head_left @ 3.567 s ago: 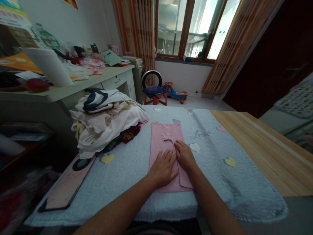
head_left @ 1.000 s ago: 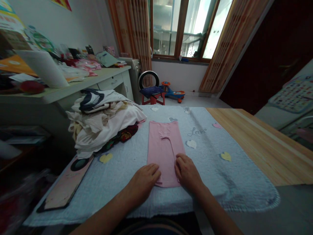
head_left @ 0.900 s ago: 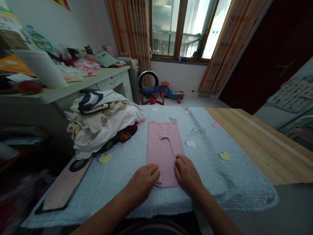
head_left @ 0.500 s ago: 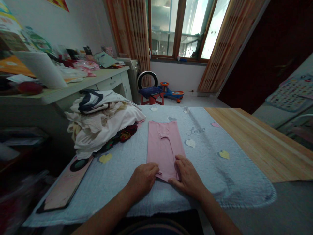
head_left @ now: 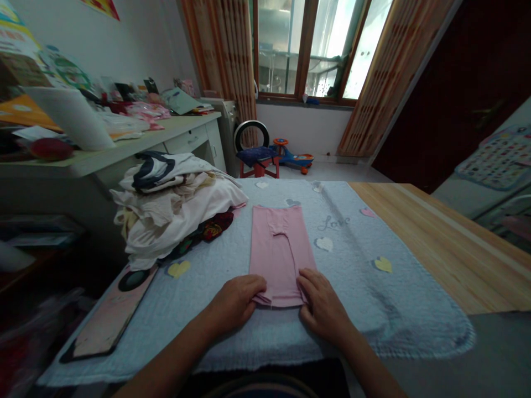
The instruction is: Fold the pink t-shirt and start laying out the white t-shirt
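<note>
A pink garment (head_left: 282, 254), folded into a narrow rectangle, lies flat on a light blue blanket (head_left: 348, 298) that covers the table. Its exact kind does not show in the folds. At its near left corner my left hand (head_left: 238, 301) is closed, with the cloth edge pinched between thumb and fingers. My right hand (head_left: 323, 301) grips the near right corner in the same way, thumb below and fingers on top. The garment's near edge runs between both hands.
Left of the garment rises a pile of crumpled clothes (head_left: 178, 199). A flat pinkish panel with a dark circle (head_left: 112, 320) lies at the blanket's left edge. Bare wooden tabletop (head_left: 440, 243) shows on the right. Beyond stand a red stool (head_left: 259, 166) and a cluttered desk (head_left: 174, 135).
My hands have moved slightly apart along the garment's near edge. That edge now looks straighter, and the right thumb has shifted outward to the corner.
</note>
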### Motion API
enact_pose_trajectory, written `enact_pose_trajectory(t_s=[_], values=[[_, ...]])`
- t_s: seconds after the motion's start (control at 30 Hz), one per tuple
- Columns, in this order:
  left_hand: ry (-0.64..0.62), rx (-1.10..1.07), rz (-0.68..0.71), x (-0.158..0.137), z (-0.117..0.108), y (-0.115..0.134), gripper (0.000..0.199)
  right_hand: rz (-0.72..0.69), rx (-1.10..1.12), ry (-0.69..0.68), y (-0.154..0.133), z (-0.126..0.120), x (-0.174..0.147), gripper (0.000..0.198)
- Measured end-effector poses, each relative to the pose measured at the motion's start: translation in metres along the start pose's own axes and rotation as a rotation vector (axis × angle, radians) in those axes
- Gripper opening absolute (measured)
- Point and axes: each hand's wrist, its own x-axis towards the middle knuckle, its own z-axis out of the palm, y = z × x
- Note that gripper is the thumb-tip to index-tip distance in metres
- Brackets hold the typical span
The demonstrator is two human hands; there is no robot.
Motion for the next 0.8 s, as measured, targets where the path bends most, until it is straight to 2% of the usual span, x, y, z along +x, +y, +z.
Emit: enact_pose_trajectory(t_s=[0.13,0.27,0.4,0.8], values=[[0.001,0.024,0.065,-0.01,0.002,-0.006,0.052,-0.009,0.016,0.065,0.006,0.003,-0.009,0.059],[0.054,0.057,0.097,-0.013,0.009,-0.009,0.051,0.023,0.012,0.146,0.012,0.004,-0.014,0.056],[0.111,0.072,0.115,-0.01,0.014,-0.008,0.051,0.018,-0.005,0.165,0.017,0.002,-0.014,0.048],[0.206,-0.039,0.131,-0.01,0.013,-0.008,0.026,-0.017,0.01,0.175,0.017,-0.003,-0.014,0.028]])
